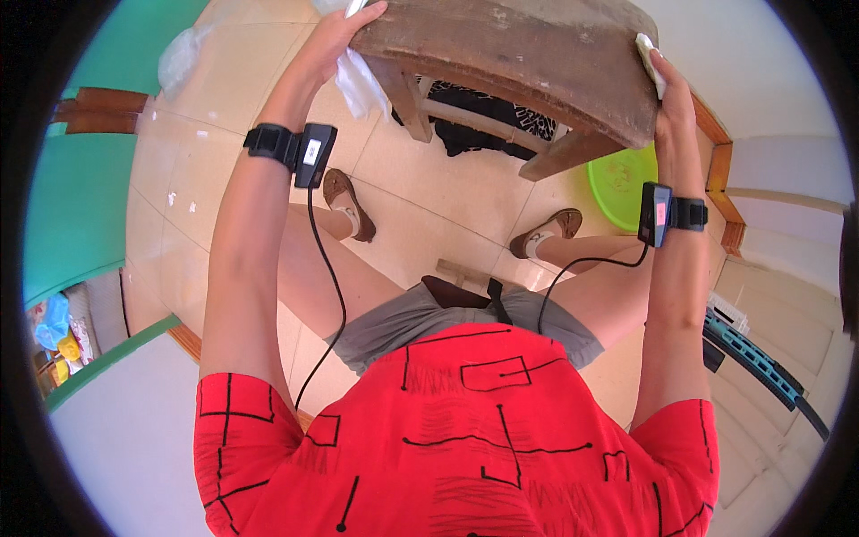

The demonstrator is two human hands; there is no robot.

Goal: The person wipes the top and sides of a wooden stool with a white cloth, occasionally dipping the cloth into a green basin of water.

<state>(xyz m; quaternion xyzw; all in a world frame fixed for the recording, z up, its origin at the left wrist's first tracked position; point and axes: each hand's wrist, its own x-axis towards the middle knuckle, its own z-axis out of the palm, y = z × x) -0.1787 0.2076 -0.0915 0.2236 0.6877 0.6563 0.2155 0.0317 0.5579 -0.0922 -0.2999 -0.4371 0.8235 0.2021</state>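
A worn brown wooden stool with splayed legs stands before me at the top of the view. My left hand is at its left end, with a white cloth or tissue hanging below the fingers. At the stool's right end, my right hand presses a second folded white cloth or tissue against the edge. The fingertips of both hands are partly hidden. Each wrist wears a strapped black device with a cable.
A bright green plastic basin lies on the tiled floor behind the stool's right leg. Black patterned fabric shows beneath the stool. A clear plastic bag is at upper left, beside a green surface. White scraps dot the floor.
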